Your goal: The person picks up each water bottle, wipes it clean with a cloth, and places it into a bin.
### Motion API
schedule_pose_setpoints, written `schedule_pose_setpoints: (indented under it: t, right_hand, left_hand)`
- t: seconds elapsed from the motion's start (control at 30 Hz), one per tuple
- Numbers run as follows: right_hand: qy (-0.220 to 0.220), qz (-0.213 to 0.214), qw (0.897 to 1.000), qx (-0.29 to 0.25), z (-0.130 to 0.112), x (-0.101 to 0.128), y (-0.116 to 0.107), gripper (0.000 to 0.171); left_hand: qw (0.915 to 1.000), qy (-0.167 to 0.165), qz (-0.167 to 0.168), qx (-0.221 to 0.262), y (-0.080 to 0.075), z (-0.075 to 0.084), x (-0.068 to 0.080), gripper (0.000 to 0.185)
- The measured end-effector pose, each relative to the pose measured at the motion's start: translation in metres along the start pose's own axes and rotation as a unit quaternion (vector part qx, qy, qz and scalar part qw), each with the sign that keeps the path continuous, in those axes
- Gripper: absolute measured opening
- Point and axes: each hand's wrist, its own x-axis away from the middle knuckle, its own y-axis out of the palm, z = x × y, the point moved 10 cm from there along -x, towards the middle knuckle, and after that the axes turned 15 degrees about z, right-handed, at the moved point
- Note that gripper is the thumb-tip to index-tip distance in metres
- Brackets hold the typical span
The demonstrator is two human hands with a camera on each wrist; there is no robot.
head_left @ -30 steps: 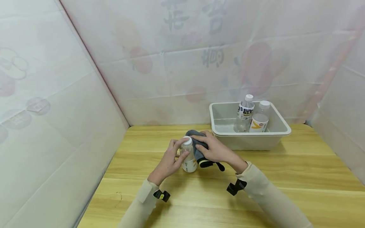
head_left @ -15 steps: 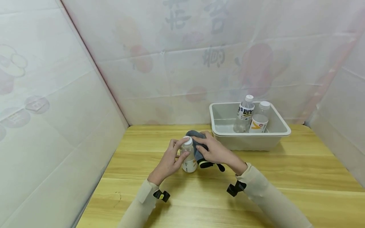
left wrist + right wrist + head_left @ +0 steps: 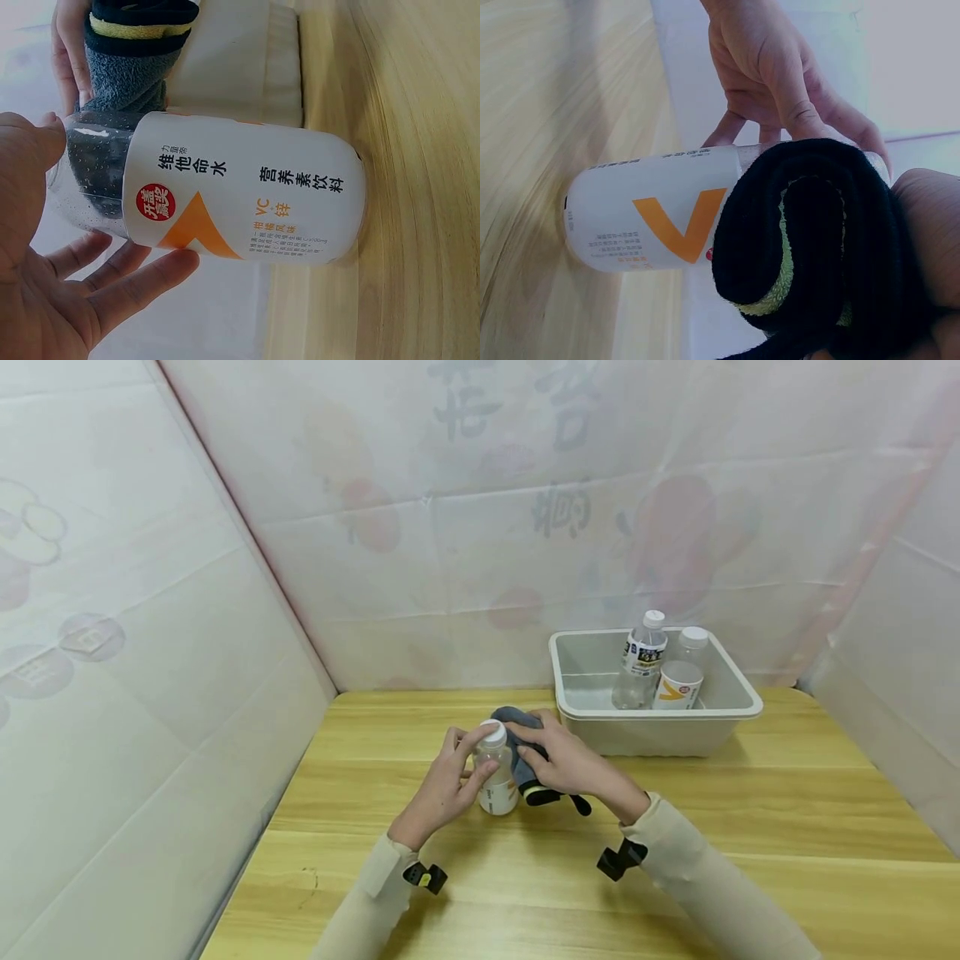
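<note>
On the wooden table stands an upright clear plastic bottle (image 3: 498,797) with a white cap and a white label bearing an orange V mark. My left hand (image 3: 448,781) grips its upper part, thumb and fingers around the sides and one finger over the cap. To the right, my right hand (image 3: 558,752) holds a folded grey cloth (image 3: 517,768) with black edging and a yellow-green inner side. The cloth lies against the upper side of the bottle. In the right wrist view the rolled cloth (image 3: 817,240) hides part of the bottle and most of the right hand.
A pale grey plastic basin (image 3: 645,739) stands at the back right, close behind my right hand. Inside it are two capped bottles, one with a black and white label (image 3: 643,656) and one with an orange mark (image 3: 678,685). Light sheeting (image 3: 450,577) encloses the table.
The cloth and my right hand have shifted very slightly towards me. My left hand keeps its grip, and the bottle stays in place.
</note>
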Motion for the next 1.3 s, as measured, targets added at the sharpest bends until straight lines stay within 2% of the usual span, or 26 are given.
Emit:
schedule_pose_setpoints:
  t: [0.9, 1.3]
  right_hand:
    - [0.003, 0.012, 1.000, -0.012, 0.012, 0.005, 0.010, 0.046]
    - [0.016, -0.013, 1.000, -0.022, 0.020, 0.010, 0.021, 0.046]
  left_hand:
    - [0.9999, -0.011, 0.007, 0.011, 0.001, 0.000, 0.001, 0.056]
    - [0.9998, -0.014, 0.007, 0.014, 0.003, -0.002, 0.002, 0.056]
